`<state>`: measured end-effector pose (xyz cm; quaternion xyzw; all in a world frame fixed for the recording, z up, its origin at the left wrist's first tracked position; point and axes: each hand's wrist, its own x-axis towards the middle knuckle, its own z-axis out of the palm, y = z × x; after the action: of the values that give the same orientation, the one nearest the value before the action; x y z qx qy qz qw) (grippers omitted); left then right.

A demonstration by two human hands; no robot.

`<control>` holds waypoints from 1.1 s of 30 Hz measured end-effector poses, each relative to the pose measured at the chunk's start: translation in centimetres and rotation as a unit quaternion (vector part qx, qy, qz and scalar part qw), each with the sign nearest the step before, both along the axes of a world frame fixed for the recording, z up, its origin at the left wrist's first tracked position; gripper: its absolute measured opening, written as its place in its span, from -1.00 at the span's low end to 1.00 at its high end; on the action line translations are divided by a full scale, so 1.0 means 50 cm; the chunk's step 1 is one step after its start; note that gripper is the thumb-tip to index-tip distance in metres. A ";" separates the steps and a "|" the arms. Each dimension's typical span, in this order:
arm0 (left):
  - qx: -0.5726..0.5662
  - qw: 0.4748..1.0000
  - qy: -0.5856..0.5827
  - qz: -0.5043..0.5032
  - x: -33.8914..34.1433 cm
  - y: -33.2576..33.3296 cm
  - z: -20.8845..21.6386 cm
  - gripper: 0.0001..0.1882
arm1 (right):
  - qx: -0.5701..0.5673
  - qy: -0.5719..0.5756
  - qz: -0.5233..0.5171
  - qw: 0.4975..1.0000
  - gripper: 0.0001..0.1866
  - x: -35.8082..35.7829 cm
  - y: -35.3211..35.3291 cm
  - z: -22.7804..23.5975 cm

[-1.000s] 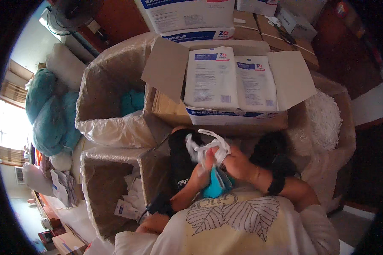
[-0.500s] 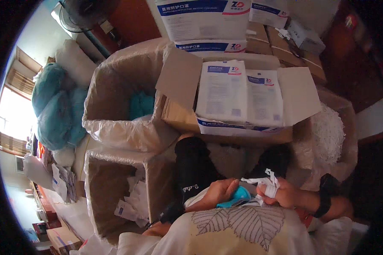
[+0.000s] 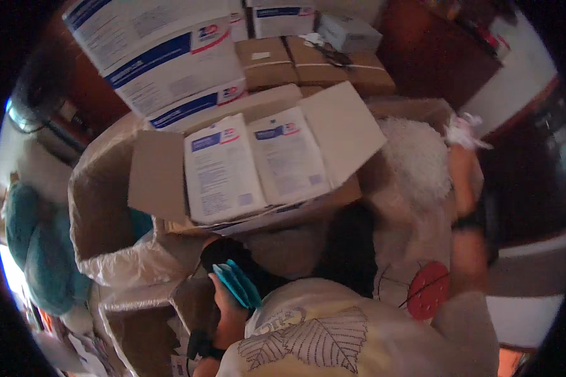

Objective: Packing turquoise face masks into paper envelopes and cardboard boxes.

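My left hand is closed around a few folded teal face masks, low in front of me by my left thigh. My right arm reaches out to the far right, blurred by motion. At its end my right hand grips a bundle of white straps, whose loose ends stick out past the fingers. Just left of that hand, a heap of white straps fills a plastic-lined carton. Ahead of my knees an open carton holds flat white printed packets.
Printed white cartons are stacked behind the open one. Tied brown cartons and a grey box stand at the back. A lined carton on the left holds teal items; another lies nearer. Teal bags are piled far left.
My right hand has swung from my lap out to the far right with the white straps. My left hand keeps the teal masks, now apart from the right. The view has turned right.
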<state>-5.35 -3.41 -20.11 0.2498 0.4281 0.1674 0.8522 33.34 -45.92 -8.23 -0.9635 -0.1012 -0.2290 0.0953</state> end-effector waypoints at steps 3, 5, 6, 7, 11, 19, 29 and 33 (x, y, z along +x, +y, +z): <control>-0.030 0.999 -0.013 0.016 0.020 0.034 0.023 -0.45 | -0.083 -0.017 -0.048 0.995 -0.67 0.050 -0.129 -0.104; -0.035 0.996 -0.004 0.076 0.006 0.085 0.012 -0.41 | 0.001 0.047 -0.022 0.999 -0.69 0.045 -0.111 -0.126; -0.025 0.995 -0.040 0.091 0.001 0.112 0.011 -0.43 | 0.096 0.107 -0.003 0.990 -0.69 0.037 -0.087 -0.115; -0.012 0.991 -0.076 0.109 0.007 0.148 0.017 -0.45 | 0.188 0.170 0.019 0.967 -0.68 0.024 -0.053 -0.107; 0.203 0.955 -0.199 0.083 0.002 0.524 -0.066 -0.46 | 0.266 0.257 0.036 0.929 -0.65 -0.040 0.050 -0.087; 0.258 0.912 0.041 0.316 -0.025 0.736 0.109 -0.52 | 0.464 0.126 0.218 0.849 -0.69 -0.182 0.352 0.181; 0.898 0.416 0.032 -0.138 0.165 0.176 0.324 -0.69 | 0.284 0.549 0.370 0.693 -0.67 -0.228 0.668 0.073; 0.838 0.457 0.107 -0.279 0.177 0.141 0.269 -0.61 | 0.317 0.532 0.411 0.670 -0.65 -0.248 0.705 0.031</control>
<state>3.50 3.62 -6.64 0.9654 0.0770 0.1710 0.1814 20.95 -10.69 -6.69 -0.6952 -0.3403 0.3659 0.5167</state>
